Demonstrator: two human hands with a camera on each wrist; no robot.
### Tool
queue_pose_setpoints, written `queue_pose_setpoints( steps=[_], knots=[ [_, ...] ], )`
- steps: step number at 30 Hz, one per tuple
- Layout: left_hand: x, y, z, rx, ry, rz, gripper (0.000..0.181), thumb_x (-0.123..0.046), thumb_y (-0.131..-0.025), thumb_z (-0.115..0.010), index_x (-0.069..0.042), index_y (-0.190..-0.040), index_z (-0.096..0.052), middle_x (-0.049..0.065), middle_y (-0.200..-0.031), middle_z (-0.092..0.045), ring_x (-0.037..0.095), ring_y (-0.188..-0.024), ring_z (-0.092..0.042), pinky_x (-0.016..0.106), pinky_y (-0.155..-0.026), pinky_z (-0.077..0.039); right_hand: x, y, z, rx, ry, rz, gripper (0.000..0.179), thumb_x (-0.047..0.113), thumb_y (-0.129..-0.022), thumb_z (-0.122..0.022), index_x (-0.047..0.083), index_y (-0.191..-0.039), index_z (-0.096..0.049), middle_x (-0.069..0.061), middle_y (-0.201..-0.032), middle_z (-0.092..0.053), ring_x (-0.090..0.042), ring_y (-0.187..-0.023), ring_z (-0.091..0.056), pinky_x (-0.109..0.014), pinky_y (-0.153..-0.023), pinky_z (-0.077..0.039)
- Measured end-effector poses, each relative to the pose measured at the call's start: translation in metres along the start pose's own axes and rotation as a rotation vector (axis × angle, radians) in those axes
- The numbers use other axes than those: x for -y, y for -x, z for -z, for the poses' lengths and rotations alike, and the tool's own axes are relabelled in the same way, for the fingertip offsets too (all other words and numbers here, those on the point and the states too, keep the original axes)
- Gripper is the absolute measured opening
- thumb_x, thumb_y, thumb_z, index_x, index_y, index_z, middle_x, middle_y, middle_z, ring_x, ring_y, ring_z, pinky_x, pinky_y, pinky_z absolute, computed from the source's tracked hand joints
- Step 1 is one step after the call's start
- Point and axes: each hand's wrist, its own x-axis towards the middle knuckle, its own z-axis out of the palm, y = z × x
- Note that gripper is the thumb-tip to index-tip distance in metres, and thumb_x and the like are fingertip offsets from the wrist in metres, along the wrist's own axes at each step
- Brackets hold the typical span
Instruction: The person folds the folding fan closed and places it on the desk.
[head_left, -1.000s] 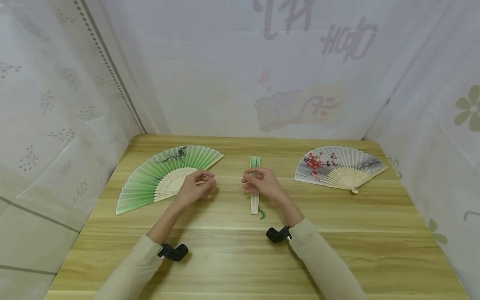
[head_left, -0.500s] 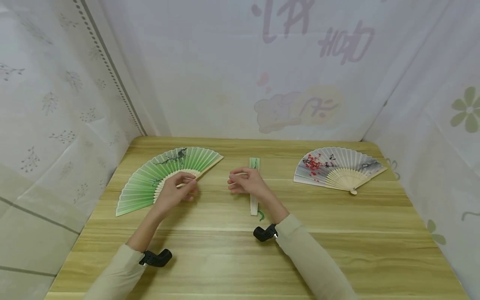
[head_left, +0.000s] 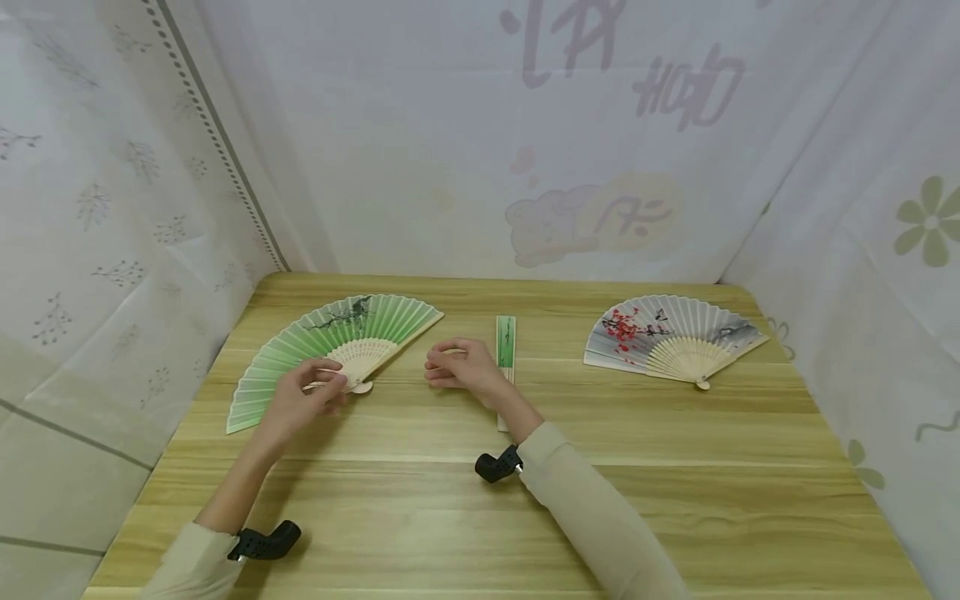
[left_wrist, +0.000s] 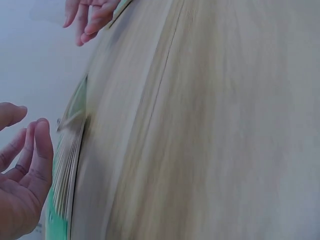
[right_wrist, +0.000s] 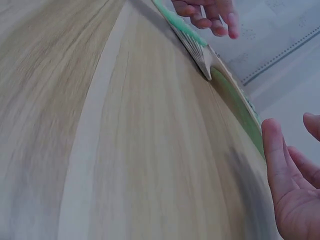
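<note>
A green folding fan (head_left: 300,337) lies spread on the left of the table, its pale ribs meeting at a pivot. My left hand (head_left: 303,398) hovers over its lower part with loosely bent fingers, holding nothing; the left wrist view shows a gap between thumb and fingers. To the right of that fan, my right hand (head_left: 468,371) is above the table, also holding nothing, its fingers loosely bent. Its wrist partly covers a folded green fan (head_left: 506,342) that lies upright in the head view. In the right wrist view, the spread fan (right_wrist: 240,107) is beyond the right fingers.
A grey-white fan (head_left: 675,333) with red blossoms lies spread at the right of the wooden table (head_left: 420,517). Patterned white cloth (head_left: 375,150) hangs behind the table and along both sides. A black camera (head_left: 266,542) sits on each wrist.
Both hands have moved to the left. The left hand went from the fan's right side to over its lower part, and the right hand moved off the folded fan. The fans stay put.
</note>
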Motion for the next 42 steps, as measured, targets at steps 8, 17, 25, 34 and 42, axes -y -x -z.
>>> queue_pose_setpoints(
  steps=[8, 17, 25, 34, 42],
  knots=[
    [0.004, 0.015, 0.026, -0.047, -0.067, -0.009, 0.045, -0.016, -0.1, -0.069, 0.01, -0.131, -0.051, 0.02, -0.11, -0.066, 0.022, -0.083, -0.071, 0.037, -0.07, -0.061, -0.006, -0.01, -0.016, -0.009, -0.064, -0.032, 0.028, 0.006, -0.099, -0.068, -0.008, -0.121, -0.06, -0.029, -0.108, -0.069, -0.033, -0.093, -0.073, -0.038, -0.082, -0.059],
    [0.011, 0.028, 0.055, -0.068, -0.169, -0.025, 0.047, -0.018, -0.098, -0.072, 0.006, -0.133, -0.051, 0.001, -0.104, -0.069, 0.026, -0.079, -0.072, 0.034, -0.067, -0.06, -0.017, -0.024, -0.035, -0.085, -0.129, -0.024, 0.017, 0.003, -0.098, -0.068, -0.007, -0.111, -0.064, -0.026, -0.099, -0.071, -0.029, -0.085, -0.074, -0.036, -0.079, -0.06],
    [0.024, 0.053, 0.078, -0.149, -0.255, 0.032, 0.049, -0.017, -0.096, -0.075, 0.005, -0.132, -0.05, -0.01, -0.101, -0.066, 0.006, -0.081, -0.068, 0.03, -0.063, -0.059, -0.026, -0.028, -0.048, -0.098, -0.156, -0.011, 0.019, 0.001, -0.098, -0.068, -0.01, -0.113, -0.064, -0.026, -0.098, -0.071, -0.028, -0.083, -0.074, -0.034, -0.079, -0.059],
    [0.035, 0.081, 0.094, -0.194, -0.378, 0.16, 0.064, -0.025, -0.093, -0.079, 0.007, -0.137, -0.045, 0.01, -0.111, -0.063, -0.005, -0.081, -0.057, 0.027, -0.062, -0.056, -0.032, -0.033, -0.058, -0.13, -0.181, -0.008, 0.013, 0.0, -0.096, -0.071, -0.008, -0.105, -0.067, -0.025, -0.096, -0.071, -0.03, -0.085, -0.074, -0.033, -0.078, -0.06],
    [0.035, 0.077, 0.097, -0.181, -0.472, 0.177, 0.072, -0.033, -0.09, -0.081, 0.009, -0.137, -0.047, 0.029, -0.123, -0.057, -0.005, -0.08, -0.054, 0.024, -0.063, -0.055, -0.03, -0.037, -0.075, -0.218, -0.217, -0.007, 0.015, 0.0, -0.091, -0.076, -0.007, -0.101, -0.066, -0.022, -0.091, -0.072, -0.031, -0.083, -0.074, -0.034, -0.075, -0.06]
  ],
)
